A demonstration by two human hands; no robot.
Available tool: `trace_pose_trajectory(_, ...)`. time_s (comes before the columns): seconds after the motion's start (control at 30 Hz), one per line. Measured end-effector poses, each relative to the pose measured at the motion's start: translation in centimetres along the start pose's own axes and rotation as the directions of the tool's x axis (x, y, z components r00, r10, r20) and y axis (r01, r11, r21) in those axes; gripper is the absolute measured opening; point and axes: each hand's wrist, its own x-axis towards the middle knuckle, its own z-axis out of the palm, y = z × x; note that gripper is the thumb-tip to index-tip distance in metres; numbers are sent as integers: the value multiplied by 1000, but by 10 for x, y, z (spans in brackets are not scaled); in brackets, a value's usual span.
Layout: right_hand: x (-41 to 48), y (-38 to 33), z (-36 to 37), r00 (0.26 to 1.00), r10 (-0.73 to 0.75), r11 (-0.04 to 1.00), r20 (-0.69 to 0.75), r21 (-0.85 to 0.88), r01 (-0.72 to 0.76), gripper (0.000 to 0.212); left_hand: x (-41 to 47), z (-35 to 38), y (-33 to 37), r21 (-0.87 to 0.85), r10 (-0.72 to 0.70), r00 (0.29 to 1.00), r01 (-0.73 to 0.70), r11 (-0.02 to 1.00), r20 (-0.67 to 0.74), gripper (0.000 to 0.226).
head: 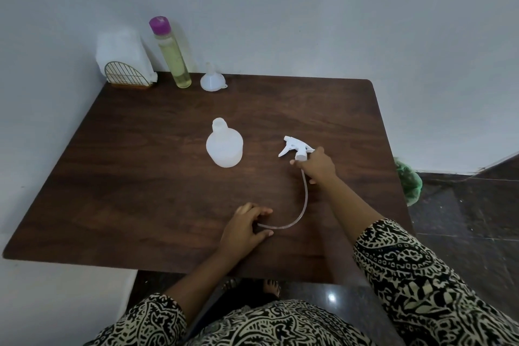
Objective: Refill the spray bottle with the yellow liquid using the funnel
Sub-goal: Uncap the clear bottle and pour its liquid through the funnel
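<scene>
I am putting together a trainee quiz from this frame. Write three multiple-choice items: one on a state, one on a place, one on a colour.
1. The spray bottle is: A. open, its spray head held in the right hand; B. closed by the spray head; C. lying on its side.
2. The funnel stands: A. in the spray bottle; B. on the table beside the tall bottle; C. on the floor.
3. The tall bottle's cap is: A. green; B. red; C. purple.
Answers: 1 A, the neck is bare; 2 B, it sits mouth down at the far edge; 3 C, purple above yellow liquid.
</scene>
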Motion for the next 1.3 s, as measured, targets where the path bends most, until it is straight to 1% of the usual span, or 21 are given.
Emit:
trace_pose_trajectory(0.07,-5,5,-2,1000,-3,1000,-6,-1,3,69,-4,-3,-2,-75,-12,1000,13,997,3,53)
trace_pose_trajectory(0.13,-13,9,-4,998,-22,1000,-58,-12,22,70,-11,-9,-4,-152,-57,998,52,987,-30,54)
trace_pose_trajectory(0.23,-30,9,-8,970,-126,992,-207,-30,123,62,-23,-24,-11,-245,-178,970,133,960,-168,42)
trace_pose_trajectory(0.3,-39,2,-9,941,-219,975,-258,-22,220,53,-26,-37,-16,-262,-239,933,168,950,-271,34)
trace_pose_trajectory(0.33,-43,-2,-8,930,-259,964,-260,-9,266,49,-26,-43,-19,-268,-264,915,184,946,-304,32)
trace_pose_trajectory(0.4,-48,-13,-3,916,-331,938,-226,26,346,43,-20,-53,-23,-291,-308,889,213,933,-338,32)
trace_pose_trajectory(0.5,-47,-32,10,900,-417,904,-125,51,425,35,0,-68,-20,-318,-327,868,211,924,-373,38)
trace_pose_trajectory(0.57,-40,-47,21,888,-456,889,-60,28,458,33,22,-80,-18,-324,-333,843,202,924,-423,51)
trace_pose_trajectory(0.67,-27,-70,33,873,-488,872,-3,23,488,28,62,-97,-15,-357,-360,795,195,914,-488,77)
trace_pose_trajectory(0.73,-15,-86,40,867,-498,867,18,20,498,24,90,-106,-14,-355,-378,803,224,908,-461,86)
trace_pose_trajectory(0.83,7,-113,46,864,-503,864,9,9,503,20,119,-109,-16,-253,-333,857,248,935,-392,86)
trace_pose_trajectory(0.9,23,-134,48,860,-510,860,2,13,510,18,127,-107,-24,-217,-321,881,257,942,-347,80)
trace_pose_trajectory(0.97,40,-160,50,851,-525,851,4,3,525,17,128,-108,-34,-237,-303,893,232,943,-332,70)
trace_pose_trajectory(1.1,72,-221,61,820,-570,819,56,-36,572,17,123,-118,-51,-277,-295,886,202,939,-356,68)
trace_pose_trajectory(1.17,86,-252,71,794,-603,794,83,-36,607,24,120,-125,-59,-292,-294,887,193,937,-357,68)
trace_pose_trajectory(1.23,97,-286,84,771,-625,774,124,-28,632,38,119,-131,-67,-330,-293,893,177,927,-342,66)
trace_pose_trajectory(1.3,106,-318,98,765,-621,774,171,-19,633,55,119,-134,-73,-367,-296,900,170,915,-320,68)
